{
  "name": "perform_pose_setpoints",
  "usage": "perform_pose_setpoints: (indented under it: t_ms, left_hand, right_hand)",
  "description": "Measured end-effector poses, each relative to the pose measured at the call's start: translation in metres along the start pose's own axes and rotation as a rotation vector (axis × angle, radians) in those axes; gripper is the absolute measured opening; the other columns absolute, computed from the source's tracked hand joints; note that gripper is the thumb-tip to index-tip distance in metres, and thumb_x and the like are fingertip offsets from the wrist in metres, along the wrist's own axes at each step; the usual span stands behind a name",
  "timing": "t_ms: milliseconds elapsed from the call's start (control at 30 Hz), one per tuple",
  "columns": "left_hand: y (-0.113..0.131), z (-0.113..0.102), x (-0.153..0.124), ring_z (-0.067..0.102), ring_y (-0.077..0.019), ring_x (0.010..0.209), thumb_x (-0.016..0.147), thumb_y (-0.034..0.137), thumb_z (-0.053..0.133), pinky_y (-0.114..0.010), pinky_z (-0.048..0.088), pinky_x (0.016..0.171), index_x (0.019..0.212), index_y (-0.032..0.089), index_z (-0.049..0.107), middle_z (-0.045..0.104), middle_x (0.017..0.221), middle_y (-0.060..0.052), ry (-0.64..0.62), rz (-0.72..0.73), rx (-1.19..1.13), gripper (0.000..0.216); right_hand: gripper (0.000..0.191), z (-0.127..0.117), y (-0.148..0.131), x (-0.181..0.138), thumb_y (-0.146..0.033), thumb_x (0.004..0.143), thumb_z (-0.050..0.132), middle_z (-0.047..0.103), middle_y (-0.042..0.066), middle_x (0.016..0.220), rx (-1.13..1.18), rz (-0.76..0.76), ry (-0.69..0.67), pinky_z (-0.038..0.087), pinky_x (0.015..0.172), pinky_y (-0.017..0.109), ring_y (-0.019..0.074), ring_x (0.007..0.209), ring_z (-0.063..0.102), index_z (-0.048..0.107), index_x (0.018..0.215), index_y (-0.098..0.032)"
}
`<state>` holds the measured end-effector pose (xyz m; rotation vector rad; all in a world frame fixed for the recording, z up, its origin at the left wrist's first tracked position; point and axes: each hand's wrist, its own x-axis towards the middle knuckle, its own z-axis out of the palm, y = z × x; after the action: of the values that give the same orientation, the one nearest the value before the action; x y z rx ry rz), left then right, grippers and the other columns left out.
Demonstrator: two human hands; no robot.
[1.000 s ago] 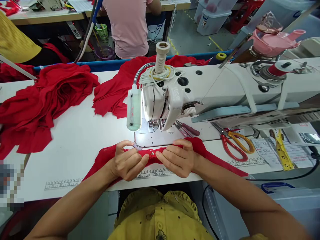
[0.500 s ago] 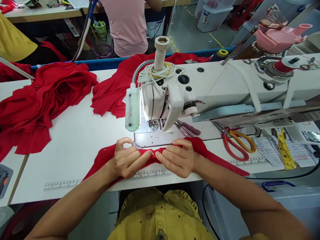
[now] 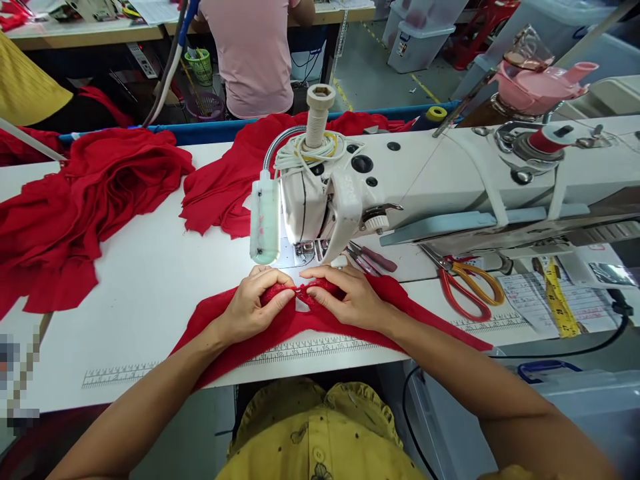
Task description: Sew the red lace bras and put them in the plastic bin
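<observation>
A piece of red fabric (image 3: pixel 220 347) is spread along the table's front edge, over part of a printed ruler. My left hand (image 3: pixel 257 300) grips its upper edge, thumb and fingers closed on the cloth. Close beside it, my right hand (image 3: pixel 350 297) pinches the same edge, so a short stretch of fabric lies between the two. A small gap in the cloth shows pale table beneath. Just beyond my fingers stands the white sewing machine (image 3: pixel 325 193), its presser foot (image 3: pixel 305 250) above the metal plate with no cloth seen under it.
Red fabric piles lie at the left (image 3: pixel 110 180) and behind the machine (image 3: pixel 225 173). To the right are orange-and-red-handled scissors (image 3: pixel 467 290), dark-handled tools (image 3: pixel 375 259), a yellow tape measure (image 3: pixel 560 300) and papers (image 3: pixel 530 293). A person in pink (image 3: pixel 250 60) sits ahead.
Both hands have rolled over, thumbs now nearer me and fingers on the far side. They sit slightly higher, closer to the machine, and the fabric edge is turned up between them.
</observation>
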<state>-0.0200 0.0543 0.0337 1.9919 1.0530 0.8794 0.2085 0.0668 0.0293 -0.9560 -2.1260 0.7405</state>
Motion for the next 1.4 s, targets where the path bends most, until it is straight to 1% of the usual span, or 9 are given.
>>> perform_pose_setpoints:
  t_ms: [167,400,567,633,700,900,1100,1267,1400]
  left_hand:
    - [-0.001,0.001,-0.001,0.059,-0.0167,0.084,0.097,0.022,0.056,-0.03,0.045,0.081,0.092,0.021,0.063,0.069,0.086,-0.001,-0.016,-0.019,-0.009,0.01]
    - [-0.002,0.003,0.0,0.06,-0.0168,0.081,0.099,0.025,0.055,-0.031,0.047,0.078,0.092,0.02,0.063,0.07,0.084,-0.002,0.008,0.05,0.064,0.011]
    - [-0.002,0.008,-0.003,0.057,-0.0128,0.064,0.093,0.03,0.069,-0.035,0.044,0.081,0.097,0.021,0.063,0.072,0.079,0.001,0.138,0.273,0.272,0.012]
    - [-0.001,0.01,-0.005,0.049,-0.0087,0.053,0.095,0.02,0.065,-0.035,0.042,0.082,0.095,0.021,0.062,0.065,0.065,0.006,0.174,0.385,0.388,0.003]
    - [-0.002,0.011,-0.008,0.042,-0.007,0.049,0.094,0.013,0.062,-0.034,0.041,0.082,0.097,0.021,0.062,0.054,0.056,0.01,0.208,0.489,0.489,0.009]
    - [-0.008,0.009,-0.014,0.035,-0.0054,0.048,0.089,0.007,0.066,-0.036,0.04,0.083,0.105,0.021,0.064,0.039,0.053,0.014,0.243,0.641,0.595,0.021]
    - [-0.005,0.004,-0.014,0.038,-0.0058,0.049,0.091,0.007,0.063,-0.039,0.041,0.084,0.106,0.02,0.064,0.04,0.055,0.013,0.191,0.666,0.615,0.019]
    - [-0.006,0.005,-0.012,0.038,-0.006,0.049,0.089,0.009,0.066,-0.04,0.041,0.085,0.106,0.017,0.066,0.041,0.053,0.012,0.232,0.702,0.577,0.018]
    - [-0.007,0.006,-0.012,0.039,-0.0061,0.048,0.087,0.008,0.069,-0.039,0.04,0.086,0.104,0.017,0.068,0.041,0.052,0.012,0.237,0.705,0.568,0.02]
  right_hand:
    - [0.015,0.001,0.0,0.001,-0.025,0.1,0.055,0.075,0.002,0.093,0.055,0.001,-0.05,0.045,0.085,0.035,0.0175,0.082,0.065,0.068,0.108,-0.024]
    - [0.011,0.003,0.002,0.002,-0.019,0.1,0.053,0.07,-0.002,0.081,-0.009,-0.114,0.002,0.041,0.083,0.033,0.0131,0.071,0.06,0.064,0.098,-0.021]
    - [0.007,0.002,0.0,0.001,-0.02,0.098,0.059,0.066,-0.002,0.074,-0.283,-0.336,0.1,0.04,0.087,0.036,0.0133,0.068,0.057,0.064,0.092,-0.02]
    - [0.005,-0.001,-0.001,-0.001,-0.02,0.093,0.065,0.065,-0.003,0.071,-0.395,-0.469,0.154,0.041,0.089,0.038,0.0137,0.069,0.056,0.064,0.089,-0.02]
    - [0.007,-0.002,-0.001,-0.002,-0.017,0.089,0.069,0.065,-0.005,0.069,-0.447,-0.573,0.201,0.042,0.091,0.038,0.0129,0.069,0.057,0.064,0.087,-0.022]
    - [0.013,-0.001,0.003,-0.008,-0.014,0.087,0.066,0.062,-0.008,0.066,-0.497,-0.758,0.292,0.045,0.086,0.035,0.0091,0.065,0.056,0.065,0.081,-0.025]
    - [0.018,-0.005,0.0,-0.007,-0.011,0.086,0.062,0.063,-0.009,0.066,-0.521,-0.811,0.301,0.044,0.087,0.035,0.0088,0.065,0.057,0.066,0.079,-0.028]
    - [0.02,-0.009,-0.004,-0.007,-0.01,0.087,0.062,0.063,-0.008,0.067,-0.52,-0.819,0.29,0.044,0.084,0.034,0.009,0.066,0.057,0.067,0.075,-0.026]
    - [0.017,-0.008,-0.003,-0.008,-0.013,0.087,0.064,0.064,-0.008,0.07,-0.525,-0.816,0.274,0.043,0.087,0.035,0.0096,0.069,0.057,0.069,0.083,-0.029]
